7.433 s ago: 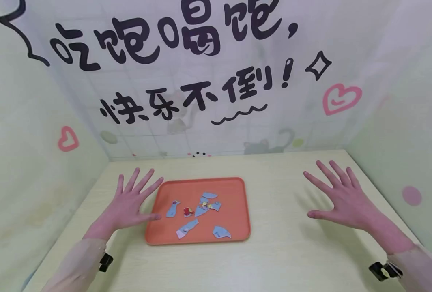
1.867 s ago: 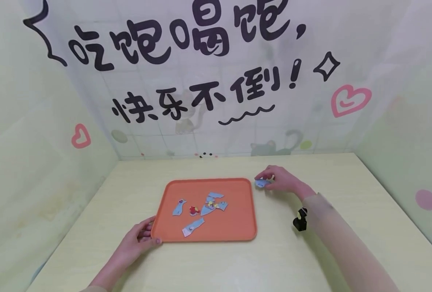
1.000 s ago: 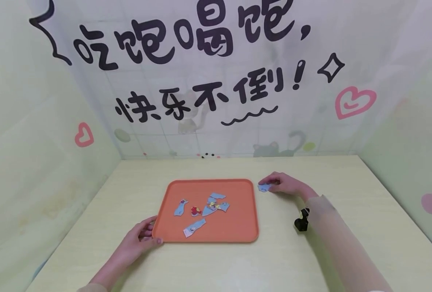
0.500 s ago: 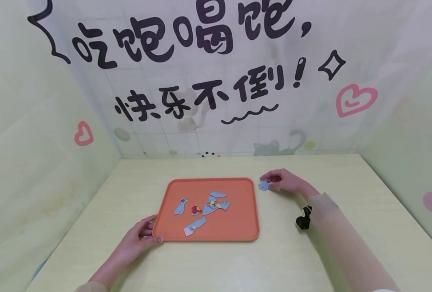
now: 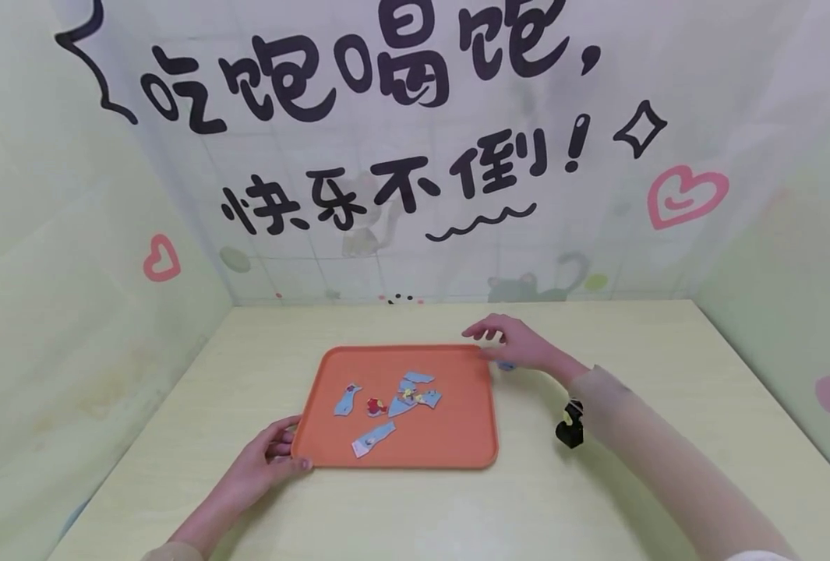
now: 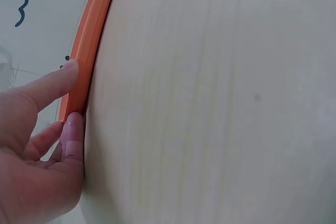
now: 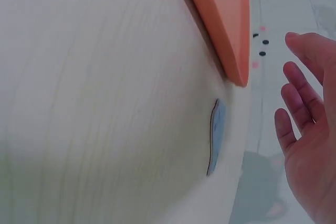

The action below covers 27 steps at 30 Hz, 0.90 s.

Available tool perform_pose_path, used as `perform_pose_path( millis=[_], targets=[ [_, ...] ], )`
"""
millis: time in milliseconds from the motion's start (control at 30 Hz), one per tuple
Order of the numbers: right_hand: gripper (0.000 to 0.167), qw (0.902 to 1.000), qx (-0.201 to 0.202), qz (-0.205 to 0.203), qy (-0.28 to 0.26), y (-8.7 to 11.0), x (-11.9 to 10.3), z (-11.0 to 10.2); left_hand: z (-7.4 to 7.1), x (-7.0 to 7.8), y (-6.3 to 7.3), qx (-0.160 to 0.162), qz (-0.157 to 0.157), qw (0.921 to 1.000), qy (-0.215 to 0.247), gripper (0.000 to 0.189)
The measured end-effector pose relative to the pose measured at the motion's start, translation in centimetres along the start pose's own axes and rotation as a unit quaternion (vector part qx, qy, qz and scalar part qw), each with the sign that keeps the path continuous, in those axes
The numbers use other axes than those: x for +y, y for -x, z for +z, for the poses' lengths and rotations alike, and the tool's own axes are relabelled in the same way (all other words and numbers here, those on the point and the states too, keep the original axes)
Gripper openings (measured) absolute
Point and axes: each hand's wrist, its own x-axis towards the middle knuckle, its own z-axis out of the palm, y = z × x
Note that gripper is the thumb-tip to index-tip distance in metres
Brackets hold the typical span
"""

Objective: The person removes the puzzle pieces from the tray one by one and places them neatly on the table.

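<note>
An orange tray (image 5: 450,436) lies on the table in the head view. My left hand (image 5: 260,463) grips its front left corner, thumb on the rim and fingers curled against the side, as the left wrist view also shows. Beyond the tray's back right corner, my right hand (image 5: 520,344) is raised with loosely bent fingers and holds nothing. Below it a blue puzzle piece (image 7: 216,137) lies flat on the table beside the tray; the hand covers part of it in the head view.
On the tray lie a blue piece (image 5: 347,400) at the left, a red piece (image 5: 376,406), a long blue piece (image 5: 374,439) nearer the front, and a cluster of overlapping blue pieces (image 5: 404,403). A printed cloth wall (image 5: 358,273) stands behind the pale table (image 5: 415,514).
Earlier both hands were spread apart and the blue piece lay at the tray's front right. The right hand set it on the table, released it and moved left toward the tray; the left hand stays.
</note>
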Motion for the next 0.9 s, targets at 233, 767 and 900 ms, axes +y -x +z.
perform_pose_path(
  millis=[233, 767, 900],
  targets=[
    [0.037, 0.9989, -0.046, 0.001, -0.008, -1.0, -3.0, 2.3, 0.0, -0.1, 0.0, -0.003, -0.004, 1.0, 0.001, 0.082],
    [0.036, 0.9828, -0.141, -0.025, 0.117, -1.4, -5.8, 6.4, -0.1, 0.1, 0.1, -0.004, 0.001, 1.0, 0.007, 0.082],
    [0.036, 0.9791, -0.145, -0.026, 0.14, -1.5, -5.9, 7.0, -0.2, 0.2, 0.3, -0.005, 0.006, 0.9999, 0.015, 0.08]
  ],
)
